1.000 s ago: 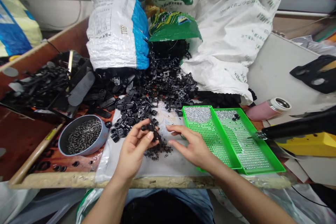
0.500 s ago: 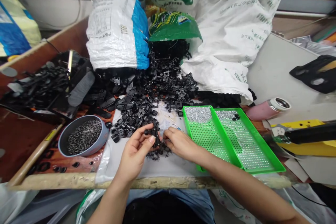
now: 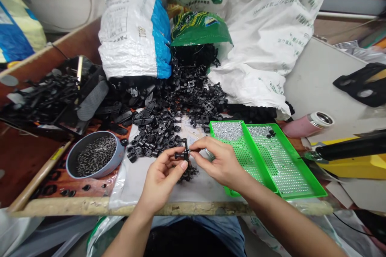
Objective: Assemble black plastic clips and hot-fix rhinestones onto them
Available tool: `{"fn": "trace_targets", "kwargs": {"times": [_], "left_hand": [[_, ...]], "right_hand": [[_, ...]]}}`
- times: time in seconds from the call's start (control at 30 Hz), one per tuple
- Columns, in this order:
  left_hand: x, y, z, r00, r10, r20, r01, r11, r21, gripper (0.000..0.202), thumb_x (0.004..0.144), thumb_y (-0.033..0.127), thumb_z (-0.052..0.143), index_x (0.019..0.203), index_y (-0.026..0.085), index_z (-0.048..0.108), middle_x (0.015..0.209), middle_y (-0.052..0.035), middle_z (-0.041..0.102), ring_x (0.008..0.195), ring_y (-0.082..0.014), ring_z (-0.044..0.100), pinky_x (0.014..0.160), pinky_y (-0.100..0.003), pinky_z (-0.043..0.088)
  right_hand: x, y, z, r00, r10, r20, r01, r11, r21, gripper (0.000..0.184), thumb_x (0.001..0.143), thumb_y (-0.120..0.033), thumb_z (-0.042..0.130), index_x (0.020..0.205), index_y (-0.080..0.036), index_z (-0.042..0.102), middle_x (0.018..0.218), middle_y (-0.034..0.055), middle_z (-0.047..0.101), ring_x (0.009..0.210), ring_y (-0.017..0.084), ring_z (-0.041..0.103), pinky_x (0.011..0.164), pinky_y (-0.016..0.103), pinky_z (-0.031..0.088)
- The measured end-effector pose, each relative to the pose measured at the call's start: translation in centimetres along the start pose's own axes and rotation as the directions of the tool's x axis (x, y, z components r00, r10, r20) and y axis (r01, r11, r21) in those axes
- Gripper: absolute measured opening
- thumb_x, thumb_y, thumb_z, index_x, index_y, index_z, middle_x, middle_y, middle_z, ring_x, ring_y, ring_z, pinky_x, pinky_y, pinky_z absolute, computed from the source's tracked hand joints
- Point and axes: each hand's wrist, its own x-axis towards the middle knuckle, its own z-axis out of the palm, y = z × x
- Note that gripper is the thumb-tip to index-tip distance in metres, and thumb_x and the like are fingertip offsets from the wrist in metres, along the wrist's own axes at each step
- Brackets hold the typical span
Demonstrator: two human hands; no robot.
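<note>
My left hand pinches a small black plastic part on a sprue, held just above the white sheet. My right hand meets it from the right, thumb and forefinger pinched on the same part's right end. Below the hands lies a small heap of black scraps. A big pile of black plastic parts spreads behind the hands. A thin metal tool lies under my right hand's fingers.
A green perforated tray with two compartments and silvery bits sits to the right. A grey bowl of small dark pieces stands left. Woven sacks rise behind. A pink flask and a black-and-yellow tool lie far right.
My right hand moved left from the sheet to the part, then both hands lifted slightly with it pinched between them. The black tool at the right shifted.
</note>
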Motion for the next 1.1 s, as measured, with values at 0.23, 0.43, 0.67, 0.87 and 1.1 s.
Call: {"fn": "trace_targets", "kwargs": {"times": [0.23, 0.43, 0.67, 0.87, 1.1], "left_hand": [[0.0, 0.4, 0.1, 1.000, -0.008, -0.007, 0.008, 1.000, -0.007, 0.035, 0.081, 0.037, 0.080, 0.113, 0.024, 0.074, 0.084, -0.0014, 0.071, 0.082, -0.0152, 0.065, 0.076, -0.023, 0.053], [0.0, -0.1, 0.0, 0.998, -0.057, 0.009, 0.057, 0.996, -0.073, 0.036, 0.080, 0.038, 0.081, 0.113, 0.025, 0.075, 0.086, -0.0015, 0.070, 0.083, -0.0150, 0.063, 0.079, -0.023, 0.051], [-0.1, -0.6, -0.1, 0.987, -0.149, 0.055, 0.158, 0.956, -0.246, 0.043, 0.077, 0.041, 0.083, 0.115, 0.024, 0.075, 0.083, -0.0014, 0.068, 0.077, -0.0131, 0.061, 0.073, -0.022, 0.050], [0.4, -0.3, 0.0, 0.997, -0.081, -0.005, 0.080, 0.992, -0.101, 0.041, 0.077, 0.042, 0.082, 0.113, 0.024, 0.075, 0.083, -0.0020, 0.071, 0.080, -0.0159, 0.066, 0.073, -0.024, 0.054], [1.7, 0.2, -0.2, 0.992, 0.043, 0.115, -0.067, 0.974, 0.216, 0.038, 0.096, 0.046, 0.057, 0.122, 0.023, 0.074, 0.108, -0.0085, 0.079, 0.096, -0.0259, 0.072, 0.085, -0.038, 0.057]], "right_hand": [[-0.2, 0.2, 0.2, 0.978, -0.145, -0.151, 0.129, 0.985, -0.112, 0.021, 0.089, -0.011, 0.063, 0.104, -0.025, 0.062, 0.086, 0.0002, 0.073, 0.080, 0.016, 0.071, 0.074, 0.031, 0.061], [-0.3, 0.6, 0.2, 0.964, -0.259, -0.052, 0.248, 0.955, -0.166, 0.028, 0.090, -0.007, 0.058, 0.109, -0.026, 0.061, 0.087, 0.0027, 0.073, 0.079, 0.018, 0.070, 0.072, 0.034, 0.062], [-0.9, 1.2, -0.1, 0.913, -0.403, 0.061, 0.407, 0.900, -0.158, 0.034, 0.088, -0.004, 0.060, 0.114, -0.025, 0.062, 0.090, 0.0050, 0.075, 0.088, 0.021, 0.071, 0.078, 0.039, 0.064], [-1.0, 1.3, -0.2, 0.939, -0.340, 0.051, 0.343, 0.917, -0.204, 0.040, 0.091, -0.003, 0.061, 0.128, -0.019, 0.058, 0.109, 0.0109, 0.076, 0.107, 0.022, 0.071, 0.093, 0.040, 0.062], [-1.9, 1.3, 0.6, 0.997, 0.072, -0.019, -0.074, 0.983, -0.166, 0.007, 0.094, -0.027, 0.064, 0.093, -0.021, 0.067, 0.090, 0.0065, 0.072, 0.085, 0.022, 0.070, 0.073, 0.036, 0.059]]}}
